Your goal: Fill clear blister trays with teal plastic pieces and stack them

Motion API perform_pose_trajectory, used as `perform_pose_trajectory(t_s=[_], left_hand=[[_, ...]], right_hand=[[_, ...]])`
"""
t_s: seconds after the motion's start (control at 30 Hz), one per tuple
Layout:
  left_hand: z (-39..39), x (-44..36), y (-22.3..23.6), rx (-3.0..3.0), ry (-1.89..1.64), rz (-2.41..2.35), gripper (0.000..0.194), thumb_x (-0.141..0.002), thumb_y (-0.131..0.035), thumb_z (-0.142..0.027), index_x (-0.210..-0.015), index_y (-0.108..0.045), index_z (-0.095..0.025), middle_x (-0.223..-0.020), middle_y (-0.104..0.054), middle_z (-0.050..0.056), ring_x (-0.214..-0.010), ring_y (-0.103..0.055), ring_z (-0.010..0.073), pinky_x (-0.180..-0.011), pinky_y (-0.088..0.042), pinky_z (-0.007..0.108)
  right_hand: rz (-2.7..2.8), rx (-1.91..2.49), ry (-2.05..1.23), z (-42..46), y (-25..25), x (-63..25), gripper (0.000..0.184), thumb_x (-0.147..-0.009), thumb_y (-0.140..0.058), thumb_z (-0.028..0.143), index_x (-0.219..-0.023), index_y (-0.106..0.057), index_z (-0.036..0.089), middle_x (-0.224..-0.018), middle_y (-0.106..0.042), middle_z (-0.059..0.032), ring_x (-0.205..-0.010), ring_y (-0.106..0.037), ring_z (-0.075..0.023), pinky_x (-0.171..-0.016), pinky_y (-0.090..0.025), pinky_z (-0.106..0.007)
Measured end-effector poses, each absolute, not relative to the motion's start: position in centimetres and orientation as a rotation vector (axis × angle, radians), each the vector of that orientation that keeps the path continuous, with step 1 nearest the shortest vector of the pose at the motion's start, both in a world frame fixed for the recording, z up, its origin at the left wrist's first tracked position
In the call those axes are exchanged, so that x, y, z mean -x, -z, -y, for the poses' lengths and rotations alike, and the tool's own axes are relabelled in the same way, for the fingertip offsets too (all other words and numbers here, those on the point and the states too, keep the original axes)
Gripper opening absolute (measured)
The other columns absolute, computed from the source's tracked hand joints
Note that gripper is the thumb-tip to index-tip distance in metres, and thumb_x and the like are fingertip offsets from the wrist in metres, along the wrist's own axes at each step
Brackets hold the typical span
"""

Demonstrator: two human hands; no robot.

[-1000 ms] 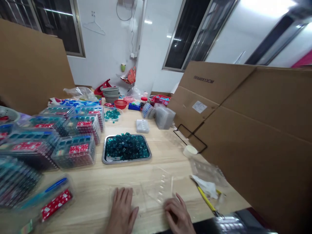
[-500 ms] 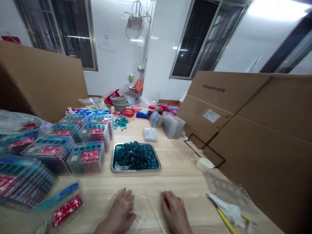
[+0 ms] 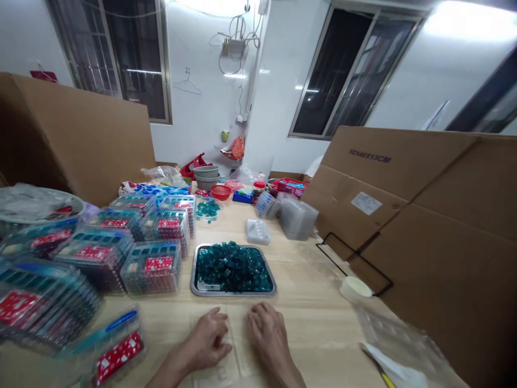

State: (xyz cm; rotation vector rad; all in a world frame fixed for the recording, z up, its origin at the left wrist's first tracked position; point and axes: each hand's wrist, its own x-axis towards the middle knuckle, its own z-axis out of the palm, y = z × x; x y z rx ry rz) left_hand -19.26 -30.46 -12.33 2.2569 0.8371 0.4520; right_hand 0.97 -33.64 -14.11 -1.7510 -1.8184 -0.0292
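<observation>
My left hand [image 3: 208, 339] and my right hand [image 3: 266, 334] rest side by side on a clear plastic tray [image 3: 232, 350] lying flat on the wooden table [image 3: 315, 323]. Left fingers are curled down on the tray's left half. Right fingers lie flat on its right half. Just beyond the hands stands a metal tray [image 3: 233, 268] heaped with teal cubes.
Stacks of filled clear boxes with red labels [image 3: 151, 267] crowd the left side. Tall cardboard sheets [image 3: 436, 226] stand on the right. A tape roll [image 3: 355, 289], empty clear trays [image 3: 297, 218] and baskets [image 3: 207, 177] lie farther back. Clear film [image 3: 404, 345] lies front right.
The view has tilted up and shifted. Both hands have moved closer together and forward, and the clear plastic tray, raised open a second ago, now lies flat beneath them.
</observation>
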Motion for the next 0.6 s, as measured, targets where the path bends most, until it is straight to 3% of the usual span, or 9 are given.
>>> perform_pose_trajectory(t_s=[0.07, 0.13, 0.23, 0.33, 0.47, 0.6], left_hand=[[31.1, 19.0, 12.6, -2.311, -0.505, -0.929, 0.012, -0.066, -0.058, -0.014, -0.057, -0.051, -0.018, -0.071, -0.064, 0.004, -0.093, -0.061, 0.0212, -0.106, -0.031, 0.044], [32.0, 18.7, 13.3, -2.351, -0.56, -0.984, 0.003, -0.068, -0.058, -0.015, -0.07, -0.058, -0.017, -0.087, -0.066, 0.007, -0.097, -0.06, 0.0235, -0.104, -0.034, 0.046], [33.1, 18.6, 14.9, -2.366, -0.526, -0.996, 0.025, -0.068, -0.06, -0.022, -0.092, -0.062, -0.017, -0.116, -0.061, 0.015, -0.118, -0.048, 0.0339, -0.103, -0.034, 0.055], [33.2, 19.3, 16.7, -2.364, -0.382, -0.988, 0.037, -0.06, -0.067, -0.023, -0.096, -0.062, -0.014, -0.126, -0.055, 0.019, -0.127, -0.037, 0.0411, -0.104, -0.031, 0.059], [33.0, 21.5, 17.0, -2.341, -0.526, -0.875, 0.047, -0.058, -0.064, -0.016, -0.105, -0.06, -0.019, -0.128, -0.055, 0.014, -0.131, -0.035, 0.0359, -0.107, -0.03, 0.055], [33.6, 22.1, 14.1, -2.078, -0.974, -1.002, 0.04, -0.072, -0.058, -0.021, -0.111, -0.057, -0.02, -0.12, -0.06, 0.013, -0.121, -0.048, 0.0297, -0.105, -0.034, 0.051]], right_hand=[[1.784, 1.712, 0.02, 31.3, 13.2, -0.8, 0.013, -0.083, -0.047, 0.018, -0.081, -0.06, 0.02, -0.08, -0.063, -0.0048, -0.08, -0.059, -0.0222, -0.071, -0.039, -0.032], [1.724, 1.682, -0.039, 28.7, 12.5, -0.4, 0.012, -0.081, -0.048, 0.019, -0.082, -0.06, 0.019, -0.08, -0.064, -0.0061, -0.081, -0.059, -0.0229, -0.072, -0.039, -0.032], [1.66, 1.647, -0.138, 25.9, 12.0, 0.5, 0.011, -0.077, -0.049, 0.017, -0.078, -0.059, 0.019, -0.079, -0.064, -0.0065, -0.081, -0.059, -0.0232, -0.074, -0.04, -0.032], [1.614, 1.62, -0.211, 25.2, 12.0, 0.9, 0.01, -0.076, -0.049, 0.018, -0.073, -0.058, 0.019, -0.073, -0.063, -0.0049, -0.074, -0.06, -0.0217, -0.07, -0.043, -0.032], [1.53, 1.524, -0.41, 27.1, 11.9, 0.8, 0.015, -0.078, -0.052, 0.03, -0.077, -0.06, 0.017, -0.068, -0.066, -0.0039, -0.063, -0.062, -0.0187, -0.059, -0.049, -0.028], [1.303, 1.261, -0.823, 30.6, 11.0, 2.2, 0.023, -0.073, -0.066, 0.035, -0.085, -0.064, 0.016, -0.078, -0.069, -0.0066, -0.07, -0.064, -0.0199, -0.064, -0.052, -0.029]])
